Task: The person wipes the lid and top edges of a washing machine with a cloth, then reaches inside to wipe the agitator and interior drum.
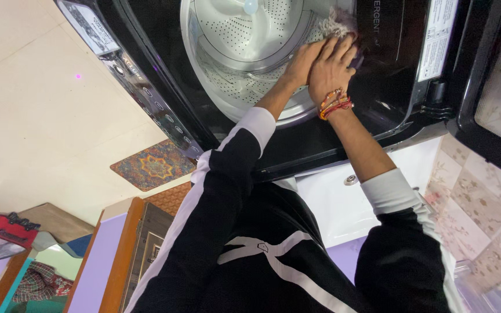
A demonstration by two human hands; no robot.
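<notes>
I lean over a black top-loading washing machine (343, 136) with its perforated white drum (239, 40) open. My right hand (333, 68), with red and yellow threads on the wrist, lies flat at the drum's right rim, and its fingertips press a grey-white cloth (336, 23) against the black top. My left hand (301, 62) rests on the rim right beside it. My right hand covers its fingers, so its grip is hidden. Both sleeves are black with white cuffs.
The machine's control panel (146, 95) runs along the left edge, and the raised glass lid (497, 87) stands at the right. A patterned floor mat (155, 165), a wooden cabinet edge (126, 255), a red object (7, 230) and a tiled wall (482, 203) surround it.
</notes>
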